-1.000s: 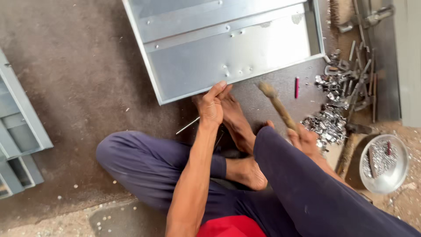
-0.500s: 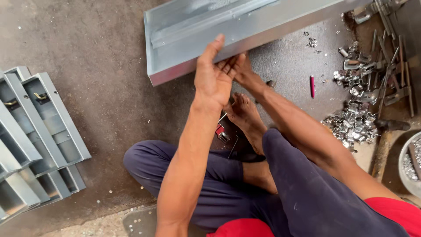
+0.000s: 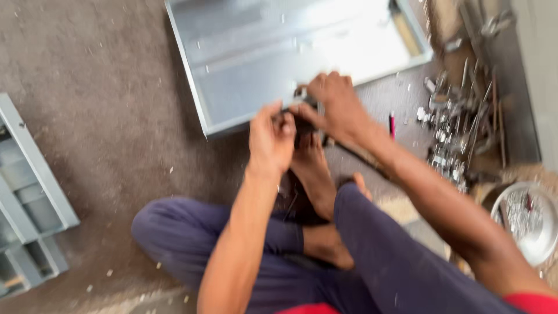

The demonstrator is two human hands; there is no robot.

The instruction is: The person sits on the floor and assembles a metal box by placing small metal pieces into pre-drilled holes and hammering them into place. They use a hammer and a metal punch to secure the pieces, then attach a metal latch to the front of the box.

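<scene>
A grey sheet-metal panel (image 3: 261, 70) with folded edges lies on the floor in front of me. Both hands meet at its near edge, over my bare foot (image 3: 314, 171). My right hand (image 3: 337, 107) curls its fingers over a small dark piece (image 3: 303, 119) at that edge. My left hand (image 3: 270, 139) is right beside it with bent fingers touching the same spot. Motion blur hides what the left fingers hold. I sit cross-legged in dark blue trousers.
Stacked grey metal trays (image 3: 29, 203) lie at the left. A heap of shiny metal fittings (image 3: 453, 134) and long tools (image 3: 482, 35) sits at the right, with a round metal bowl (image 3: 526, 224) of small parts nearby. A thin red marker (image 3: 391, 124) lies beside the panel.
My left hand pulled back from the panel's edge and curled. My right hand moved in over the edge onto the dark piece. The view shifted, so the panel shows more fully.
</scene>
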